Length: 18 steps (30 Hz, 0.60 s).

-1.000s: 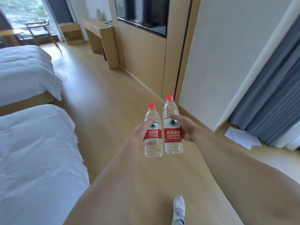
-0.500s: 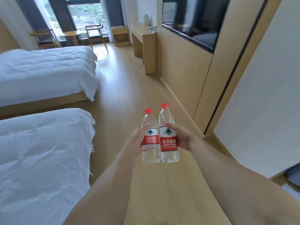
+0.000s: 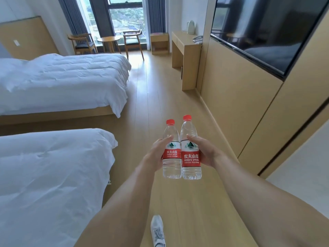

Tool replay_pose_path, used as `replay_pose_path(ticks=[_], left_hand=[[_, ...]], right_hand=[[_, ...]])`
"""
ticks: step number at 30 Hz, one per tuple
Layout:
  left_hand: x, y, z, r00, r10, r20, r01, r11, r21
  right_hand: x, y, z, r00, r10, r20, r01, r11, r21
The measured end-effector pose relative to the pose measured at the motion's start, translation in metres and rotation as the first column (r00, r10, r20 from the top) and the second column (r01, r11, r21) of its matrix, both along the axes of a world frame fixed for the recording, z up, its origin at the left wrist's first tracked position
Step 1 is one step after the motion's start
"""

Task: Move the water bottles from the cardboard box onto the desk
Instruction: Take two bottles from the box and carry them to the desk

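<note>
Grey sneaker (image 3: 157, 230) at the bottom edge, on the pale wood floor (image 3: 147, 107). Both bare forearms reach forward over the floor.

Left hand (image 3: 157, 154) wraps the left bottle (image 3: 170, 155) at label height, thumb across the front just above the label. Right hand (image 3: 204, 152) grips the right bottle (image 3: 190, 155) the same way, thumb on the shoulder above the label. Both bottles upright, clear, water inside, red caps, red-and-white labels. They sit side by side, bodies touching or nearly so; right cap stands a bit higher in the picture. Both are held in the air above the floor, well apart from any surface.

To the left, near bed (image 3: 44, 175) with white duvet; beyond it a second bed (image 3: 62, 81), same bedding. To the right, a wood-panelled wall with a dark television screen (image 3: 267, 38).

Further on, against that wall, a light wood desk, the surface (image 3: 184, 41), carrying a white kettle (image 3: 190, 27) and a telephone (image 3: 198, 38). A low open shelf unit (image 3: 159, 43) just beside it. At the far end, two wooden chairs flank a small round table (image 3: 109, 39) before a window (image 3: 127, 15) with grey curtains.
</note>
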<state>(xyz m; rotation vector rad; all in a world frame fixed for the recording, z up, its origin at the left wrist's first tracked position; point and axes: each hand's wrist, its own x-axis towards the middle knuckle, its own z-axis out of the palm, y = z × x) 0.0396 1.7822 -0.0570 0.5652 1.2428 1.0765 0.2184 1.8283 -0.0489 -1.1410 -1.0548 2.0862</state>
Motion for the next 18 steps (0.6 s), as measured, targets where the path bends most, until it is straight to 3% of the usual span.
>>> replay_pose_path(ticks=[7,18], left_hand=[[-0.081,0.142,0.001,0.995,-0.081,0.062,0.081,0.997,-0.003],[-0.176,0.321,0.014,0.991,-0.129,0.020,0.128,0.991,0.035]], right_hand=[[-0.078,0.137,0.002,1.000,-0.007,0.022,0.007,1.000,-0.002],[-0.167,0.320,0.015,0.999,0.026,0.029,-0.027,0.999,0.036]])
